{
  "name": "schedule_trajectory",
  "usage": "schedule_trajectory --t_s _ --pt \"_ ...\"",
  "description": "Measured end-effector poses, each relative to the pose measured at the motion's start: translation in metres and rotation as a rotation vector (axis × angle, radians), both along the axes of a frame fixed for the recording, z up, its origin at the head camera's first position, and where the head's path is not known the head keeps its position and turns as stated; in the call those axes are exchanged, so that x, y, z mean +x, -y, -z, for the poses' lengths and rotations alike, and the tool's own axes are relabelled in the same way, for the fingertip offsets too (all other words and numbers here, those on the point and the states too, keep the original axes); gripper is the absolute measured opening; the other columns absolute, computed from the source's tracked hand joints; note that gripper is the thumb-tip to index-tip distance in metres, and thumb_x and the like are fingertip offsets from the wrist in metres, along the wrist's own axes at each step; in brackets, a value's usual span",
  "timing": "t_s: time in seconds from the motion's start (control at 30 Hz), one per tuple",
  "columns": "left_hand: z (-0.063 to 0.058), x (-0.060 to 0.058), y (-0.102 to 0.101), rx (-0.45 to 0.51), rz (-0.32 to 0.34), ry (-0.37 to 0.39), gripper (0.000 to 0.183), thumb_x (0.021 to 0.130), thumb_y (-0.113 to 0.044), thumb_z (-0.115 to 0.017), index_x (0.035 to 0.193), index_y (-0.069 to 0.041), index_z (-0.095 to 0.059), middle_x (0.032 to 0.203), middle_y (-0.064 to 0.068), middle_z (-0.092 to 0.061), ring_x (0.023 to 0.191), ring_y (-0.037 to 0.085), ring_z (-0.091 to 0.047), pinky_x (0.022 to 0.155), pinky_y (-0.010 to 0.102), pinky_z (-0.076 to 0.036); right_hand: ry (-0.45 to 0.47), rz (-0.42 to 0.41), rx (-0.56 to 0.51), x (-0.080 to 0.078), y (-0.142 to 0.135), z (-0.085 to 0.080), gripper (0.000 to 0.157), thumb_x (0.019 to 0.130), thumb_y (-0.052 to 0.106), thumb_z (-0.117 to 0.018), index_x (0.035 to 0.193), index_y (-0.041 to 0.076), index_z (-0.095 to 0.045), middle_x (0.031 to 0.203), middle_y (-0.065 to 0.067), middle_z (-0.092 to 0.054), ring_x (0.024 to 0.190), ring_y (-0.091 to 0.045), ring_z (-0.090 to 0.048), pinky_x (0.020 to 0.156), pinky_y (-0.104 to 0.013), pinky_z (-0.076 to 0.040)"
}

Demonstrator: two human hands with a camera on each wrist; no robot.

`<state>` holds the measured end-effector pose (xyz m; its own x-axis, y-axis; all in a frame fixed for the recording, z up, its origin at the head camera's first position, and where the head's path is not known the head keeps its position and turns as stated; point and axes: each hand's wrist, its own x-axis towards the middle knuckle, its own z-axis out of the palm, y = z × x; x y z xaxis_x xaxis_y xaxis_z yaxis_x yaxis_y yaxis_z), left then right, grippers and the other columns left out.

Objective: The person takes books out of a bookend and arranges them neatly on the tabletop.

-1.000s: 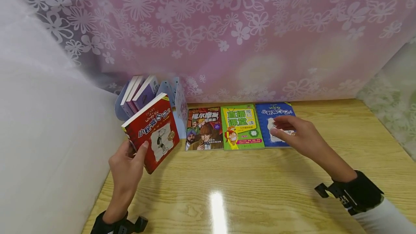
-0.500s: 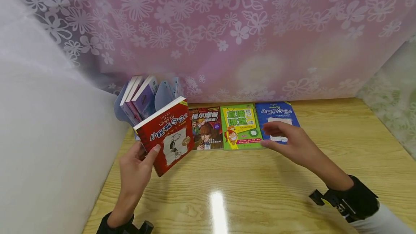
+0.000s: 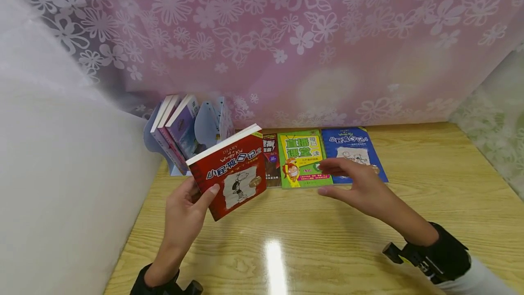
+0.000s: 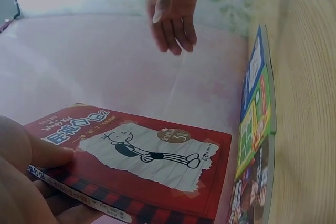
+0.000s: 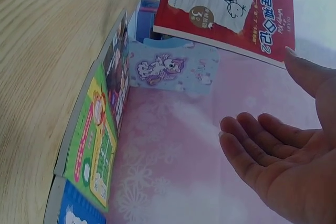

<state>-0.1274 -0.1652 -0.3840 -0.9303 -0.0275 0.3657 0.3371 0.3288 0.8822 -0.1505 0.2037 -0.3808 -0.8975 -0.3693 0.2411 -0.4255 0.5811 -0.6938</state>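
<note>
My left hand (image 3: 186, 215) grips a red paperback book (image 3: 241, 190) by its spine side, thumb on the front cover and fingers underneath. The book is tilted and held above the table, covering much of a dark comic-style book (image 3: 272, 163). My right hand (image 3: 356, 188) holds nothing; its fingers and thumb are spread apart, over the edges of a green book (image 3: 300, 149) and a blue book (image 3: 352, 138). In the right wrist view its palm (image 5: 294, 171) faces the red book across a gap. The dark, green and blue books lie flat in a row.
A light blue book stand (image 3: 206, 126) at the back left holds several upright, leaning books (image 3: 180, 124). Pink flowered cloth (image 3: 286, 58) hangs behind the wooden table (image 3: 245, 249). A white wall-like sheet (image 3: 69, 172) borders the left side.
My left hand has carried the red book rightward, away from the book stand and over the dark book. My right hand has moved left and slightly down, uncovering more of the blue book.
</note>
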Motion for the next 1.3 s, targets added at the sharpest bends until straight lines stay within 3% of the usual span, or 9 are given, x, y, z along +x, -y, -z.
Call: schedule_trajectory --t_s 0.47,0.67,0.9,1.1,1.3 --pt "-0.013 0.019 -0.034 0.076 0.205 0.071 0.038 0.087 -0.003 -0.067 0.123 -0.013 -0.059 0.11 0.01 -0.068 0.092 0.018 -0.066 0.074 0.036 -0.056 0.013 -0.047 -0.025 0.008 0.017 0.0 0.057 0.081 0.047 -0.071 0.128 0.021 -0.054 0.122 0.006 -0.061 0.111 -0.012 -0.056 0.089 -0.041 -0.05" --pt "-0.027 0.029 -0.048 0.082 0.267 0.068 0.035 0.087 0.001 -0.065 0.12 -0.008 -0.06 0.108 0.013 -0.068 0.092 0.02 -0.066 0.075 0.035 -0.056 0.017 -0.064 -0.047 0.014 0.025 0.002 0.057 0.079 0.048 -0.072 0.128 0.025 -0.053 0.12 0.007 -0.061 0.109 -0.012 -0.056 0.089 -0.043 -0.05" --pt "-0.029 0.031 -0.055 0.083 0.306 0.11 0.033 0.088 -0.001 -0.065 0.12 -0.009 -0.06 0.107 0.013 -0.068 0.093 0.019 -0.066 0.075 0.035 -0.056 0.009 -0.101 -0.064 0.018 0.032 0.004 0.051 0.082 0.045 -0.07 0.126 0.026 -0.054 0.116 0.011 -0.062 0.104 -0.009 -0.059 0.086 -0.04 -0.051" --pt "-0.029 0.031 -0.059 0.066 0.324 0.122 0.034 0.088 -0.002 -0.065 0.12 -0.01 -0.061 0.107 0.011 -0.069 0.092 0.018 -0.066 0.075 0.034 -0.056 -0.059 -0.139 -0.132 0.018 0.033 0.008 0.037 0.087 0.027 -0.069 0.121 0.02 -0.058 0.109 0.005 -0.067 0.093 -0.009 -0.064 0.078 -0.031 -0.055" --pt "-0.029 0.028 -0.061 0.048 0.346 0.105 0.034 0.088 -0.002 -0.065 0.121 -0.01 -0.06 0.107 0.011 -0.068 0.092 0.018 -0.066 0.074 0.034 -0.056 -0.255 -0.177 -0.149 0.019 0.029 0.008 0.029 0.083 0.011 -0.072 0.109 0.019 -0.063 0.1 0.002 -0.07 0.085 -0.008 -0.066 0.068 -0.024 -0.055"
